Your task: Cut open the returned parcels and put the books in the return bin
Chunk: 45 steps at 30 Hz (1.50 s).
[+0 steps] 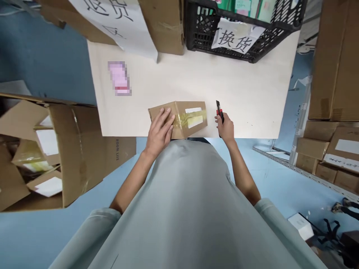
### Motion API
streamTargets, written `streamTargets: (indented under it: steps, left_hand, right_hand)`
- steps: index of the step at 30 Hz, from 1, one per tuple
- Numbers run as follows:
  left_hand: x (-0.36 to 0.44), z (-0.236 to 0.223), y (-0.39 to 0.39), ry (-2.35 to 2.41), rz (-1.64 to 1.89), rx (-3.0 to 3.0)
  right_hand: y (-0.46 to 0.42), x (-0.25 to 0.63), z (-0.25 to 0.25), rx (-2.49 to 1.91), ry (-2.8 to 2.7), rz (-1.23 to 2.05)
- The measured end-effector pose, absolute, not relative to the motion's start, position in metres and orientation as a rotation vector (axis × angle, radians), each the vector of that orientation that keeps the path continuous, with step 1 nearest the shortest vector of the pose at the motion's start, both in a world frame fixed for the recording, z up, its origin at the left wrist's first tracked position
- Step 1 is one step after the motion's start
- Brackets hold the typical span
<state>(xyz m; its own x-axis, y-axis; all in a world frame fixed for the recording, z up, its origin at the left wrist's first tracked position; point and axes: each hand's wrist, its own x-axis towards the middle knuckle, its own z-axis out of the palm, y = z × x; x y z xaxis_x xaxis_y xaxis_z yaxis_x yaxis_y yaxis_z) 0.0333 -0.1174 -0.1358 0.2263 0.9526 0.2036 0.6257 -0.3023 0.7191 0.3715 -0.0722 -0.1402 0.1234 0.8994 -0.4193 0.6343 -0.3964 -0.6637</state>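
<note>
I have the small cardboard box (178, 112) lying at the near edge of the tabletop (238, 82), about midway between the two near corners. Its long axis runs left to right, roughly along that near edge, and its near side reaches the edge itself; whether it overhangs, I cannot tell. My left hand (160, 130) is the nearer one, in contact with the box: it comes in over the near edge and lies on the left part, fingers extended and close together, pressing flat and not wrapped around anything.

My right hand (226, 126) sits off the right end of the box, apart from it, also over the near edge. Its fingers are closed around a black-and-red utility knife (218, 107), whose blade end points towards the far edge and leans slightly left. So from that grip the box lies directly to the left, with its right end just beside the knife and not touching it. The blade stands about square to the box's long axis, and the relation I judge most important is this one: the yellowish tape (183, 120) runs lengthwise along the right part, across the blade's line, beside the white label (193, 110).

Farther off, a black crate (202, 37) stands at the far edge, towards the far right corner.
</note>
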Motion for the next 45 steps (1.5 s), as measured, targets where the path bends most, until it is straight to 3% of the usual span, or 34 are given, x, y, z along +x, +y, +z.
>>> streamTargets:
  steps: [6,13,24,29,36,45]
  left_hand:
    - [0.015,-0.122,-0.151,1.733,1.013,1.793]
    - [0.013,-0.123,-0.153,1.760,1.007,1.467]
    - [0.041,-0.193,-0.108,1.451,0.971,1.095]
    - [0.035,-0.203,-0.103,1.414,0.992,1.114]
    - [0.034,-0.195,-0.105,1.365,0.982,1.144]
    - [0.033,-0.193,-0.104,1.320,1.011,1.074]
  right_hand:
    - [-0.061,0.328,-0.174,-1.952,-1.570,1.254]
    - [-0.077,0.321,-0.151,-1.998,-1.602,1.119]
    - [-0.063,0.355,-0.120,-2.310,-1.684,0.839]
    - [-0.053,0.341,-0.091,-2.294,-1.945,0.623]
    - [-0.046,0.278,-0.049,-1.801,-2.784,0.878]
    - [-0.024,0.243,-0.045,-1.601,-3.310,0.753]
